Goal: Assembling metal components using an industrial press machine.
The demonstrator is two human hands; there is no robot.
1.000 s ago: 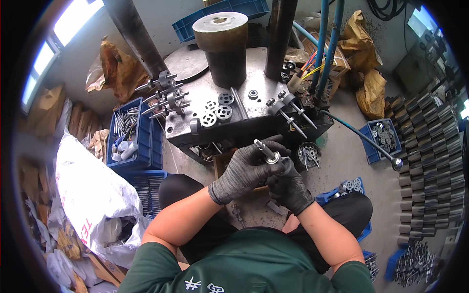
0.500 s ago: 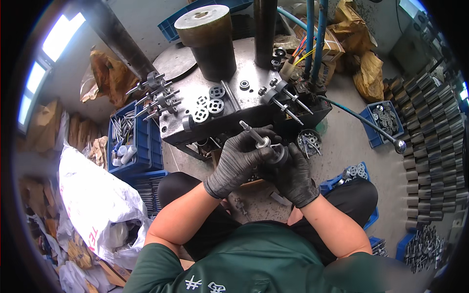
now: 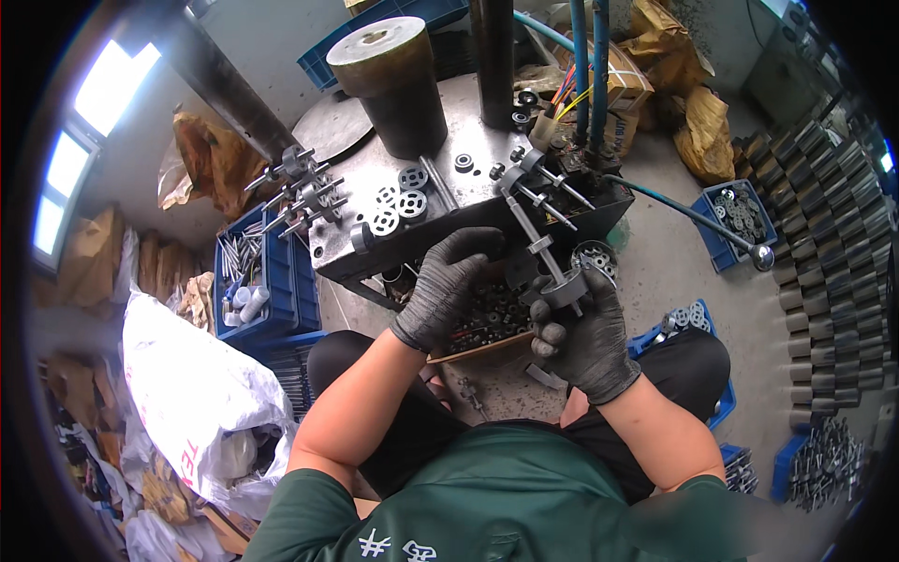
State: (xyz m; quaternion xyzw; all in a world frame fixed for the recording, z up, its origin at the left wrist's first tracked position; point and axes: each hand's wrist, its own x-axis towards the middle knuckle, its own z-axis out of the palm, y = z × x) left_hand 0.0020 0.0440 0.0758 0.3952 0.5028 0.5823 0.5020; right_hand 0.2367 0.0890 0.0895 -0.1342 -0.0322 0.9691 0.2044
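Note:
In my right hand (image 3: 592, 342), gloved in grey, is a metal shaft (image 3: 530, 225) with a round grey disc (image 3: 564, 291) near its lower end. The shaft tilts up and to the left, and my fingers close round the disc end. My left hand (image 3: 442, 288), also gloved, is apart from the shaft with its fingers stretched out and nothing in them. It hovers by the front edge of the metal press table (image 3: 468, 122). Below and between both hands is a tray of small dark parts (image 3: 492, 318).
Slotted discs (image 3: 410, 203) and shaft assemblies (image 3: 309, 192) sit on the table beside a thick steel cylinder (image 3: 398, 103). A lever with a ball end (image 3: 763, 257) juts out at right. Blue crates (image 3: 281, 272) stand left, a white sack (image 3: 201, 393) nearer, stacked metal cylinders (image 3: 833, 281) far right.
My left hand has let go of the shaft and moved left, its fingers opening. My right hand now holds the shaft alone, slightly further right and tilted up to the left.

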